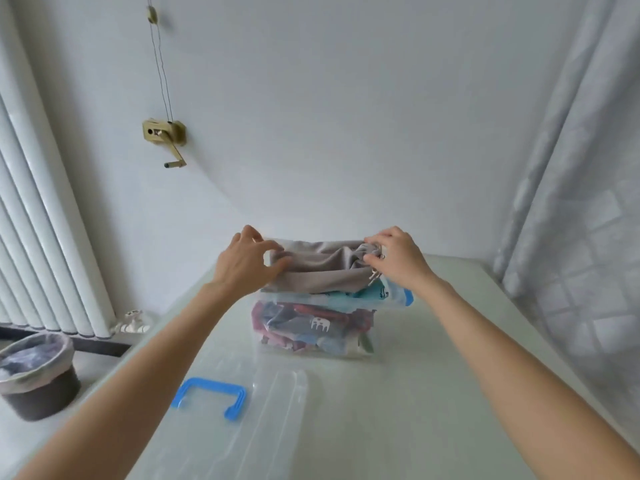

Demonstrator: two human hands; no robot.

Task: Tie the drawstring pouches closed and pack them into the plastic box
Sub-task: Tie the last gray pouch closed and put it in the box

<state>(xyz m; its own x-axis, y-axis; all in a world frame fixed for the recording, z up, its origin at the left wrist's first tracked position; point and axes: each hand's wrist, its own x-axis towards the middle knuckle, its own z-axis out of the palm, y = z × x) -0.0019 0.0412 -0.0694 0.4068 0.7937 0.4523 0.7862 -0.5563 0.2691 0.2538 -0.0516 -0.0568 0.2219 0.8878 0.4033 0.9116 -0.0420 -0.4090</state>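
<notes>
A clear plastic box (363,348) stands in the middle of the pale table, filled with dark red, navy and teal pouches (304,323). On top of the pile lies a grey drawstring pouch (322,268). My left hand (247,263) grips its left end, thumb on the near side. At the gathered right end, where the cords hang, my right hand (398,259) pinches the cloth. A teal and white pouch (381,292) sticks out under the grey one at the right.
The box's clear lid (270,410) with a blue handle (211,396) lies on the table near me. A lined waste bin (36,372) stands on the floor at left beside a radiator. A curtain hangs at right, a wall close behind.
</notes>
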